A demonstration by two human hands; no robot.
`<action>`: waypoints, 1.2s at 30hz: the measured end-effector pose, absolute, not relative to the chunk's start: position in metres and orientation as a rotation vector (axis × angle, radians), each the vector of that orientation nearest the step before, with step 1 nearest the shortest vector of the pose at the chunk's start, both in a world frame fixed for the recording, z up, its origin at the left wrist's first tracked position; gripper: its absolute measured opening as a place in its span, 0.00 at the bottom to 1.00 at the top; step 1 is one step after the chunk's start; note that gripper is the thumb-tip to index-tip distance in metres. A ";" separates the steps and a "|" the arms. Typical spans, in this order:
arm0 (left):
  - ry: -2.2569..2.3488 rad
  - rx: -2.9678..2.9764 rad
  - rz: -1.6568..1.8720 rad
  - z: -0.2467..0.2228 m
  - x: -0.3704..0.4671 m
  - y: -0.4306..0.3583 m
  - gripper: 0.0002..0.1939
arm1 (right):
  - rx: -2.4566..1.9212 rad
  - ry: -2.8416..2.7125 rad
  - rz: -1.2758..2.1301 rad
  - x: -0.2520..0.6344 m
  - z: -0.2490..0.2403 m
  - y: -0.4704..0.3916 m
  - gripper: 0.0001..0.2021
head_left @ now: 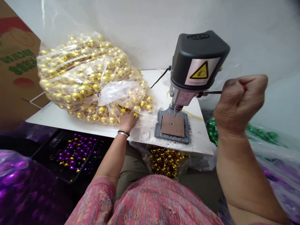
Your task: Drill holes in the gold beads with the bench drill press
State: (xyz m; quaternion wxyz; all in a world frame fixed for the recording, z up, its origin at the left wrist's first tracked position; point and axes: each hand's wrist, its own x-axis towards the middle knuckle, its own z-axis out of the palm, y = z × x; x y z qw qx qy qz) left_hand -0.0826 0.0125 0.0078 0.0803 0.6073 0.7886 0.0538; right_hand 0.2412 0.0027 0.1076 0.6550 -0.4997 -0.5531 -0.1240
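Note:
My left hand (pixel 128 120) reaches into shiny gold balls at the mouth of a clear plastic bag (pixel 122 90). Its fingers are curled among them, partly hidden, and a gold ball (pixel 135 114) shows at the fingertips. On the right, my right hand (pixel 239 104) is closed in a fist around the lever (pixel 212 92) of a small bench drill press (pixel 199 62). Under the drill bit, a brown square plate (pixel 172 125) with a small hole lies on the grey base (pixel 160 135). No ball sits over the hole.
A clear bag of small gold pieces (pixel 166 162) hangs open at the table's front edge. Below left stands a black crate (pixel 56 143) with purple, gold and green balls. A cardboard box (pixel 16 68) is at far left. Green balls (pixel 262 134) lie in plastic at right.

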 end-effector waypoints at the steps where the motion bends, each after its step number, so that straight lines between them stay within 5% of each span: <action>1: 2.322 1.881 0.132 0.005 -0.080 0.011 0.19 | -1.134 -1.262 -0.287 0.241 0.108 0.002 0.14; 5: 2.151 1.890 0.244 -0.001 -0.073 0.002 0.25 | -1.140 -1.311 -0.290 0.241 0.107 0.000 0.16; 11: 1.433 1.462 1.090 -0.003 -0.059 -0.027 0.32 | -1.185 -1.304 -0.264 0.241 0.119 0.006 0.14; 23: 0.900 0.895 0.951 -0.014 -0.022 -0.030 0.46 | -1.611 -1.270 0.098 0.235 0.188 0.039 0.17; 36: 1.299 1.310 0.949 -0.016 0.011 -0.003 0.31 | -1.612 -1.263 0.190 0.231 0.190 0.040 0.18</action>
